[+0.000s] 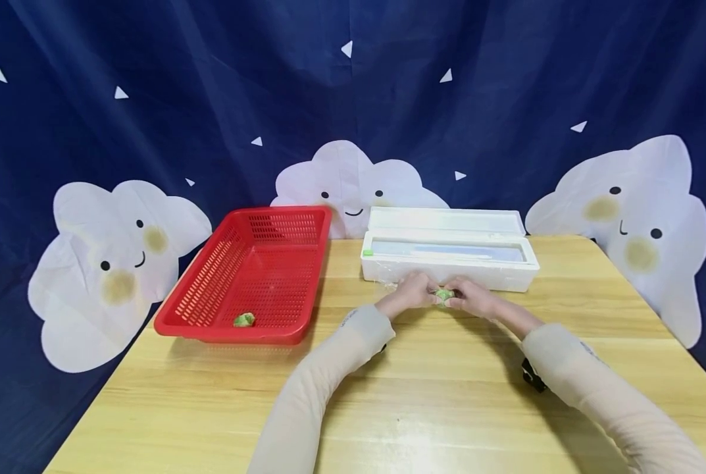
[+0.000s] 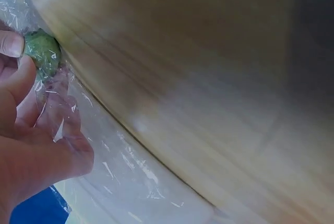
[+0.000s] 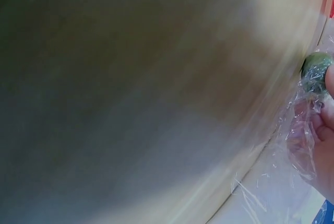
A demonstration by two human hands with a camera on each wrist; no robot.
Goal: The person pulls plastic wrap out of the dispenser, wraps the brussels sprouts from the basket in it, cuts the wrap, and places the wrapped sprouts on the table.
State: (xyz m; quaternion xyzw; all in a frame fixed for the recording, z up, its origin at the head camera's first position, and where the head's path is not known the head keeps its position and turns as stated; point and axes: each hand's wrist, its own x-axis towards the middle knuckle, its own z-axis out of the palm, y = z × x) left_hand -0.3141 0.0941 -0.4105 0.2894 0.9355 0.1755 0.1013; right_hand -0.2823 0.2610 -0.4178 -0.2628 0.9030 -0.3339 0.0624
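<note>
A small, rounded green piece of produce (image 1: 445,294), its exact kind unclear, is wrapped in clear cling film (image 2: 125,169). It sits between my two hands, just in front of the white cling film box. My left hand (image 1: 414,291) pinches the film against the left side of the green piece. From the other side, the fingers of my right hand (image 1: 474,297) grip it, with film bunched around them in the right wrist view. The white cling film box (image 1: 447,270) stands with its lid raised, and film hangs over its front.
To the left, a red perforated basket (image 1: 296,331) holds another green piece (image 1: 244,320) near its front wall. A bright green tab (image 1: 368,253) sits at the box's left end. The wooden table (image 1: 424,408) reaches toward me; a dark blue cloud-patterned curtain (image 1: 305,79) hangs behind.
</note>
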